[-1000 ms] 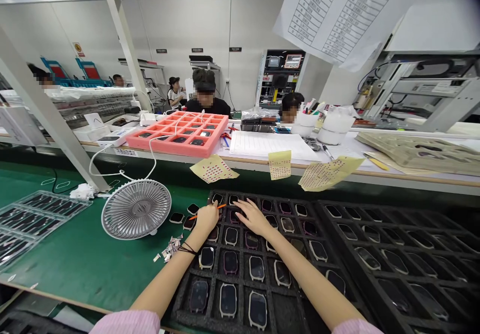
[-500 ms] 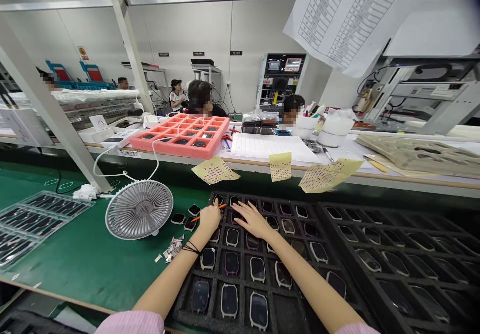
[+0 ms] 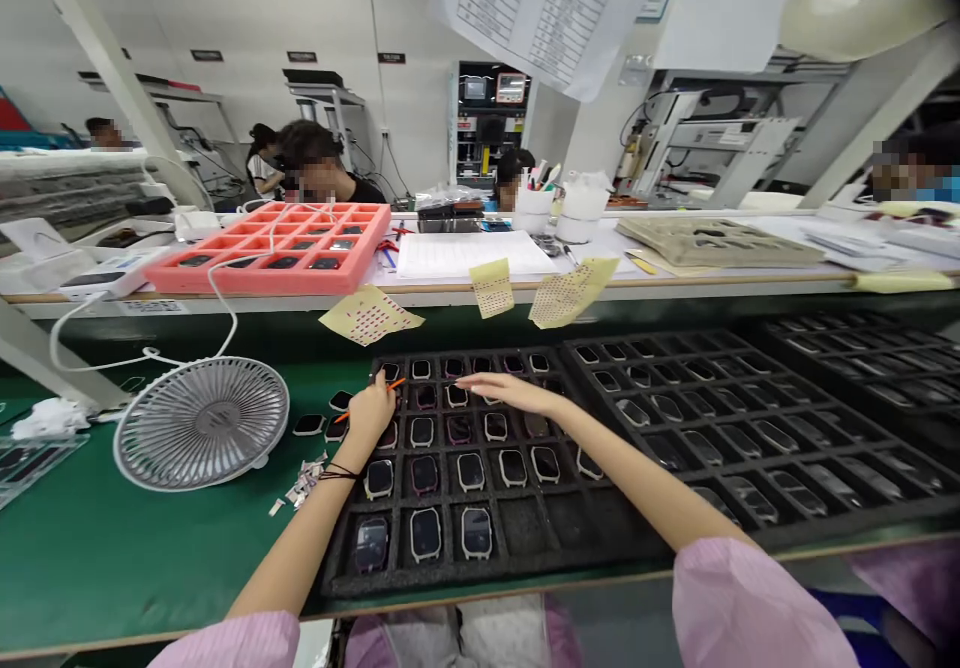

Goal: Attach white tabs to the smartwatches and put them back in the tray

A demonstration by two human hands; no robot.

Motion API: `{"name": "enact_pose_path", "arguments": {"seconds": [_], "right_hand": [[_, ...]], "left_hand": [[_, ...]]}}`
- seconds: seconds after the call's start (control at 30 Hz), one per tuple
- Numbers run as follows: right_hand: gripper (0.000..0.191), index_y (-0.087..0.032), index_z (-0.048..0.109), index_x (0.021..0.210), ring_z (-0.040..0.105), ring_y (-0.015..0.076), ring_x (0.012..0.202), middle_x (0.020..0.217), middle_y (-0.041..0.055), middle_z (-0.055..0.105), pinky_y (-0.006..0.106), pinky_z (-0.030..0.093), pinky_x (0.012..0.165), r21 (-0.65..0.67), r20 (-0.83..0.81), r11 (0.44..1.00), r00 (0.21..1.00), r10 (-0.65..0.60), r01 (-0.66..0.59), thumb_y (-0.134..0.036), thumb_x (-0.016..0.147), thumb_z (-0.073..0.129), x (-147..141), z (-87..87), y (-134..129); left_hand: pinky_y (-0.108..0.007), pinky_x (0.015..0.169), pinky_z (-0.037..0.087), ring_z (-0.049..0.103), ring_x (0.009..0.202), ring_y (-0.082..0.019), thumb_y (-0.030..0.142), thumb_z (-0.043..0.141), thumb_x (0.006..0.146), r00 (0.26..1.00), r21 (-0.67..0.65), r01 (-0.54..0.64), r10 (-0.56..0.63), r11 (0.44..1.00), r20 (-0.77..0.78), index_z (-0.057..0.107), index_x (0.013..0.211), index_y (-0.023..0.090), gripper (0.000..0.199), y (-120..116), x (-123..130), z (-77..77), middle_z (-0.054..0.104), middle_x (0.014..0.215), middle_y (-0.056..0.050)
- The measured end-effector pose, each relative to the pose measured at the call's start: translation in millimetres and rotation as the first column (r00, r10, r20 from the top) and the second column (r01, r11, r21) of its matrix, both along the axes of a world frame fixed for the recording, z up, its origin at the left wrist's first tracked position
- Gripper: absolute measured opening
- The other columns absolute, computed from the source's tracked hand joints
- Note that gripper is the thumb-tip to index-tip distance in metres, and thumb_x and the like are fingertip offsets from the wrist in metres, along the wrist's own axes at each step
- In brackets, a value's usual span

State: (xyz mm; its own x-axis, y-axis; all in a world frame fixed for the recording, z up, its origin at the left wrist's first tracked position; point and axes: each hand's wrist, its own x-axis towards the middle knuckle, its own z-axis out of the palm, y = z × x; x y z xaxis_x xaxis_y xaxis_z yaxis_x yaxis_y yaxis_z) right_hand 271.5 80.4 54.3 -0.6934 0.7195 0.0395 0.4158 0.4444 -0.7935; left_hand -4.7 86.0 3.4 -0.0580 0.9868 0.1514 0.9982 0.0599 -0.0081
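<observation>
My left hand (image 3: 373, 408) is closed around a thin orange stick (image 3: 397, 385) at the far left corner of a black foam tray (image 3: 525, 528). Its fingers are by a smartwatch body (image 3: 388, 372) in the corner cell. My right hand (image 3: 510, 391) reaches over the tray's far rows, fingers stretched out and nothing visible in them. The fingertips hover at or touch a watch (image 3: 457, 395); which one I cannot tell. Rows of watch bodies with dark screens fill most cells. Left of the tray lie loose watches (image 3: 308, 425) and small pale tabs (image 3: 304, 483).
A grey fan (image 3: 202, 423) stands on the green mat left of the tray. More black trays (image 3: 705, 388) of watches extend rightward. The shelf ahead carries a pink foam tray (image 3: 274, 248), papers and white tubs (image 3: 581, 210). Yellow sticker sheets (image 3: 491, 288) hang from its edge. Co-workers sit beyond.
The view has swung to the right. My right hand has shifted rightward over the tray, its fingers now flatter and closer together. My left hand stays at the corner with the orange stick.
</observation>
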Motion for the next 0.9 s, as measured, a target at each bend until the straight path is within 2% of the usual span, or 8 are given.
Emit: {"name": "enact_pose_path", "arguments": {"seconds": [0.1, 0.23, 0.43, 0.53, 0.63, 0.73, 0.8, 0.9], "right_hand": [[0.046, -0.02, 0.05, 0.132, 0.065, 0.0206, 0.108, 0.12, 0.0089, 0.068, 0.041, 0.046, 0.098, -0.071, -0.051, 0.997, 0.998, -0.03, 0.026, -0.045, 0.095, 0.038, 31.7, 30.2, -8.5], [0.047, -0.017, 0.059, 0.124, 0.068, 0.0216, 0.095, 0.106, 0.0106, 0.072, 0.043, 0.047, 0.094, -0.131, -0.102, 0.986, 0.988, -0.119, 0.106, -0.046, 0.087, 0.054, 62.2, 60.7, -19.4], [0.047, -0.016, 0.068, 0.109, 0.07, 0.0207, 0.074, 0.085, 0.0089, 0.074, 0.039, 0.055, 0.076, 0.01, -0.16, 0.966, 0.954, -0.253, 0.258, -0.051, 0.08, 0.059, 79.4, 93.8, -19.6], [0.045, -0.016, 0.071, 0.101, 0.068, 0.0202, 0.067, 0.077, 0.0077, 0.073, 0.037, 0.056, 0.069, 0.134, -0.208, 0.918, 0.917, -0.342, 0.373, -0.053, 0.079, 0.059, 92.0, 118.6, -5.0], [0.04, -0.018, 0.069, 0.101, 0.067, 0.0195, 0.067, 0.078, 0.0064, 0.071, 0.036, 0.056, 0.068, 0.224, -0.263, 0.854, 0.872, -0.412, 0.47, -0.05, 0.08, 0.057, 117.6, 150.2, 19.3], [0.031, -0.019, 0.066, 0.101, 0.062, 0.0168, 0.066, 0.079, 0.0052, 0.068, 0.031, 0.053, 0.064, 0.308, -0.337, 0.717, 0.777, -0.532, 0.625, -0.041, 0.083, 0.056, 148.3, 174.6, 49.5], [0.023, -0.018, 0.066, 0.096, 0.06, 0.0163, 0.062, 0.074, 0.005, 0.066, 0.028, 0.05, 0.056, 0.326, -0.335, 0.65, 0.727, -0.6, 0.687, -0.034, 0.079, 0.06, 163.9, 180.9, 70.2], [0.015, -0.016, 0.068, 0.084, 0.058, 0.0165, 0.055, 0.063, 0.0048, 0.064, 0.025, 0.045, 0.045, 0.306, -0.257, 0.646, 0.714, -0.651, 0.699, -0.026, 0.072, 0.068, 173.1, 177.4, 96.9]], "left_hand": [[-0.034, 0.067, 0.051, 0.07, 0.081, -0.03, 0.023, 0.034, 0.092, 1.0, 0.003, 0.01, -0.01, 1.0, -0.001, 0.046, 0.132, 0.006, 0.045, 0.3, -0.6, 0.6, 0.071, 0.087, -0.018], [-0.034, 0.067, 0.051, 0.07, 0.081, -0.031, 0.023, 0.034, 0.093, 1.0, 0.009, 0.022, -0.022, 1.0, 0.005, 0.047, 0.131, 0.006, 0.043, -0.3, -2.0, 1.3, 0.071, 0.088, -0.018], [-0.032, 0.065, 0.052, 0.07, 0.08, -0.029, 0.021, 0.033, 0.093, 0.999, 0.023, 0.036, -0.037, 0.999, 0.031, 0.049, 0.128, 0.007, 0.041, -1.5, -4.5, 1.8, 0.072, 0.086, -0.017], [-0.031, 0.064, 0.052, 0.071, 0.08, -0.028, 0.021, 0.033, 0.093, 0.998, 0.021, 0.043, -0.044, 0.999, 0.036, 0.049, 0.128, 0.006, 0.041, -1.3, -5.9, 1.5, 0.072, 0.086, -0.017], [-0.032, 0.064, 0.052, 0.071, 0.08, -0.028, 0.019, 0.033, 0.094, 0.998, 0.013, 0.044, -0.044, 0.999, 0.037, 0.049, 0.129, 0.005, 0.041, -0.4, -7.1, 1.2, 0.072, 0.086, -0.017], [-0.033, 0.066, 0.052, 0.071, 0.081, -0.028, 0.018, 0.033, 0.094, 0.998, 0.01, 0.045, -0.045, 0.999, 0.043, 0.05, 0.129, 0.006, 0.041, 0.6, -7.7, 0.9, 0.073, 0.088, -0.017], [-0.032, 0.065, 0.053, 0.071, 0.08, -0.028, 0.017, 0.034, 0.094, 0.998, 0.011, 0.044, -0.045, 0.999, 0.049, 0.051, 0.128, 0.006, 0.04, 1.5, -8.0, 0.5, 0.073, 0.088, -0.017], [-0.031, 0.064, 0.053, 0.072, 0.079, -0.027, 0.017, 0.034, 0.093, 0.997, 0.011, 0.042, -0.043, 0.999, 0.068, 0.052, 0.128, 0.007, 0.04, 3.4, -8.9, -1.1, 0.073, 0.086, -0.017]]}}
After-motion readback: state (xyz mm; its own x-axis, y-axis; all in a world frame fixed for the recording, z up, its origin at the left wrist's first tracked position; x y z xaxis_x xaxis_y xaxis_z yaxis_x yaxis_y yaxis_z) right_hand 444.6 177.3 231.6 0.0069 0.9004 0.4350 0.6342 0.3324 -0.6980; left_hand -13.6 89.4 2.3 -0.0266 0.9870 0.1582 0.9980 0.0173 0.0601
